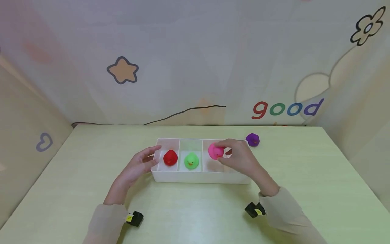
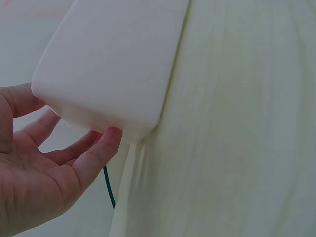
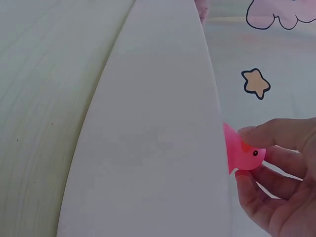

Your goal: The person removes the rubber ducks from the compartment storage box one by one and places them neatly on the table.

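Observation:
A white three-compartment box (image 1: 201, 177) stands on the table. My left hand (image 1: 142, 162) holds its left end, thumb and forefinger at the rim. In the left wrist view, other fingers (image 2: 101, 150) of that hand lie against the end wall. My right hand (image 1: 240, 157) pinches a pink rubber duck (image 1: 215, 151) over the right compartment. The right wrist view shows the duck partly hidden behind the box wall (image 3: 148, 123). A red rubber duck (image 1: 170, 158) sits in the left compartment and a green duck (image 1: 191, 161) in the middle one.
A purple toy (image 1: 253, 139) lies on the table just beyond the box's right back corner. The pale table (image 1: 195, 210) ends at a printed cloth backdrop (image 1: 189, 67), with cloth on both sides. A small black device (image 1: 134, 219) sits at each wrist.

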`<state>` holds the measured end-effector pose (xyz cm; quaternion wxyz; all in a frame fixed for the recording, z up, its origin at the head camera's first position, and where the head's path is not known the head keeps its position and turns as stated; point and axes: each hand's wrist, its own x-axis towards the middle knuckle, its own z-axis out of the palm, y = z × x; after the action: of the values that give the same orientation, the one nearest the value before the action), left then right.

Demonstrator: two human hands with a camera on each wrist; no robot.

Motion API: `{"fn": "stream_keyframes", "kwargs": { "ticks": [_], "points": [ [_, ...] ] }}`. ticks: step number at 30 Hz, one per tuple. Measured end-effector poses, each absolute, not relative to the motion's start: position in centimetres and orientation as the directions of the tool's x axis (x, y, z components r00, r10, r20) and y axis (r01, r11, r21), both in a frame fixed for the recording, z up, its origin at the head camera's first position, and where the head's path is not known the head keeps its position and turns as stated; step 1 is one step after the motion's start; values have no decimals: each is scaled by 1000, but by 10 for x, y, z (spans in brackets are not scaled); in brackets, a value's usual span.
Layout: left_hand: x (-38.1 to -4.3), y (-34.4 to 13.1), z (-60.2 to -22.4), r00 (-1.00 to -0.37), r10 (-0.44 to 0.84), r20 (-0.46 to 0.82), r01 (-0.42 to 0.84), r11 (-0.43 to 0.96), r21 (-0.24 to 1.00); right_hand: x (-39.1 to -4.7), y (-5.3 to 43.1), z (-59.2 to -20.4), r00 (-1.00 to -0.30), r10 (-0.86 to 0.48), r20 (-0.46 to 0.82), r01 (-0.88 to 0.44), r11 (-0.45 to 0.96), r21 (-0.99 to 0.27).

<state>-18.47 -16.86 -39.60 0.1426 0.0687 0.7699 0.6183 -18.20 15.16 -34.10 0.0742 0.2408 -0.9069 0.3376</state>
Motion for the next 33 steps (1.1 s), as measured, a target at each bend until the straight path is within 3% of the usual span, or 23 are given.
{"fn": "stream_keyframes", "kwargs": {
  "ticks": [4, 9, 18, 33],
  "points": [
    [-185, -170, -396, -950, 277, -141, -78, 226, 971, -181, 157, -339, -883, -355, 308, -469, 630, -619],
    [-184, -170, -395, -951, 277, -138, -76, 223, 972, -183, 168, -337, -934, -262, 243, -357, 642, -679],
    [-185, -169, -397, -953, 272, -136, -75, 224, 972, -189, 198, -332, -963, -153, 221, -264, 689, -675],
    [-185, -169, -396, -954, 264, -141, -81, 227, 970, -203, 252, -344, -986, -10, 165, -142, 562, -815]
  ]
}}
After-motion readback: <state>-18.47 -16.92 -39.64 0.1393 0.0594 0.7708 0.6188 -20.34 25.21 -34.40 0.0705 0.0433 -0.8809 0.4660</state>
